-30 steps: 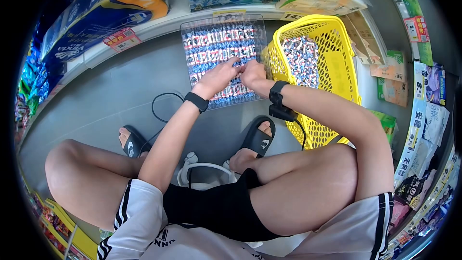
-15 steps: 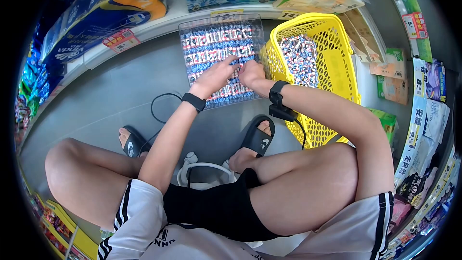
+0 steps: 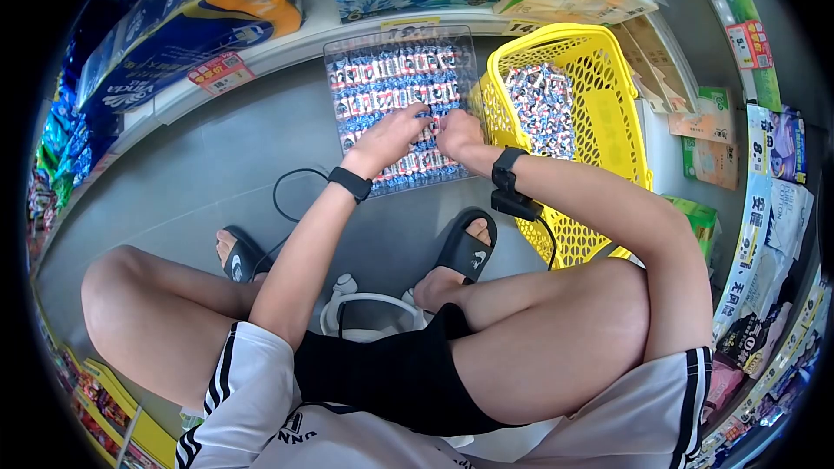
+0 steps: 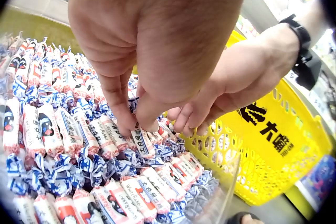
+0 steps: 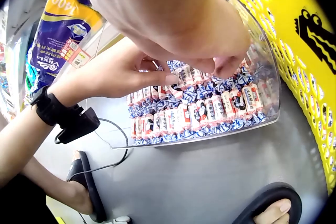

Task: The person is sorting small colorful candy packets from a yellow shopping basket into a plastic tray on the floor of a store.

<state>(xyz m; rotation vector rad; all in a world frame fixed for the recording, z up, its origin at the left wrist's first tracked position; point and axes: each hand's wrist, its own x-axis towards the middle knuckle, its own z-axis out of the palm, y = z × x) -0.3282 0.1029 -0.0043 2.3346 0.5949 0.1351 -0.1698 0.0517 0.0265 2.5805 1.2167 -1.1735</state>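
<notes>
A clear plastic box [image 3: 334, 87] on the floor holds rows of wrapped candies [image 3: 382, 64] with twisted blue-and-white ends. My left hand [image 3: 391, 141] reaches into it; in the left wrist view its thumb and forefinger pinch one candy [image 4: 143, 142] in a row. Close on its right, my right hand [image 3: 460, 134] bends its fingers down over the candies, as the right wrist view also shows. I cannot tell whether these right fingers hold a candy. Beside the box stands a yellow shopping basket [image 3: 599, 247], with a heap of loose candies [image 3: 540, 108] inside.
Shelves with tissue packs [image 3: 187, 26] run behind the box, and more packaged goods [image 3: 786, 148] line the right side. A black cable [image 3: 276, 195] lies on the grey floor left of the box. My sandalled feet [image 3: 469, 247] are just in front.
Both hands stay over the same part of the box. The right hand has shifted slightly to the right and turned a little, leaving a small gap between the hands.
</notes>
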